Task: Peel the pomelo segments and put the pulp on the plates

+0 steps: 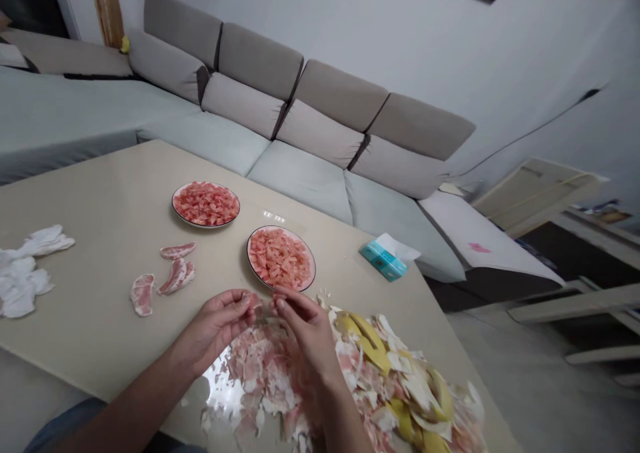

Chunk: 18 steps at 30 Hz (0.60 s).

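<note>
My left hand (215, 329) is closed in a pinch on a small piece of pink pomelo flesh (256, 302). Close beside it, my right hand (307, 329) also has its fingertips pressed together; what lies between them is too small to make out. Both hands hover just in front of a dark-rimmed plate (250, 266) heaped with pink pomelo flesh (281, 258). Beneath them, torn pale membrane (265, 373) is scattered over the table. Several unpeeled pomelo segments (143, 294) lie to the left of my left hand.
Another plate (187, 221) of pomelo flesh stands farther back on the table (110, 199). Yellow peel (370, 346) is piled at the right. A blue tissue box (384, 258) sits near the right edge, crumpled white tissues (25, 276) at the left. Behind is a grey sofa (300, 179).
</note>
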Each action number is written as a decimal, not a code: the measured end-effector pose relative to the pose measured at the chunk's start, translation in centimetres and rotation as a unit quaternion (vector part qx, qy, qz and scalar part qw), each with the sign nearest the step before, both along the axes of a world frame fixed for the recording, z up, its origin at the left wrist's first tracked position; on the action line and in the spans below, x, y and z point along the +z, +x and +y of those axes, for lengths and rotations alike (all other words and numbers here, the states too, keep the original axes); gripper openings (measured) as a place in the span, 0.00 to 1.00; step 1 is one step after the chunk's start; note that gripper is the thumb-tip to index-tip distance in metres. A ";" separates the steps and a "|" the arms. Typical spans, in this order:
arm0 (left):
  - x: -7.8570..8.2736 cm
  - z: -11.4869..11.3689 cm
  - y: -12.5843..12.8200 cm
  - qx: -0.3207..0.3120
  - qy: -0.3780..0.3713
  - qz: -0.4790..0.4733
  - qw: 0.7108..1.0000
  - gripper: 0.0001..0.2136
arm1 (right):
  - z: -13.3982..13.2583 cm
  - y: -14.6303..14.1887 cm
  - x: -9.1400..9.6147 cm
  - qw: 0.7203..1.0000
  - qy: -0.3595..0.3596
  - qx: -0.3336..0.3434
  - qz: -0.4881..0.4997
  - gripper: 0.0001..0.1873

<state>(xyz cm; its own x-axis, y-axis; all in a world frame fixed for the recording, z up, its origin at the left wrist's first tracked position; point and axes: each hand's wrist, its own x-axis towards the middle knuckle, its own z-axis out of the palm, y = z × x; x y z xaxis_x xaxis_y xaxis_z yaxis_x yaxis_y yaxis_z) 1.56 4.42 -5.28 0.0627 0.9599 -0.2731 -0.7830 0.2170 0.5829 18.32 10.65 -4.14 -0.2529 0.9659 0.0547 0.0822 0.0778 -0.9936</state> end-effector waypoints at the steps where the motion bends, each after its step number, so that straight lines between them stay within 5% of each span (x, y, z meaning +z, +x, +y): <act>1: 0.0 0.0 0.1 -0.002 -0.009 0.010 1.000 0.05 | 0.7 0.2 -0.2 0.997 0.067 -0.023 -0.041 0.15; 4: -0.2 -0.1 0.3 -0.022 -0.037 0.039 0.998 0.07 | 3.0 1.0 -0.8 0.963 0.230 -0.049 -0.131 0.19; 6: -0.3 -0.2 0.4 -0.037 -0.044 0.052 0.997 0.08 | 3.7 1.5 -0.9 0.950 0.273 -0.045 -0.145 0.21; 10: -0.1 -0.3 0.4 -0.030 -0.031 0.087 0.995 0.10 | 2.2 1.8 -0.2 0.966 0.214 -0.063 -0.131 0.17; 18: 0.7 -0.3 0.6 -0.041 -0.006 0.126 0.991 0.14 | -2.0 0.1 1.3 0.977 0.134 0.068 -0.152 0.07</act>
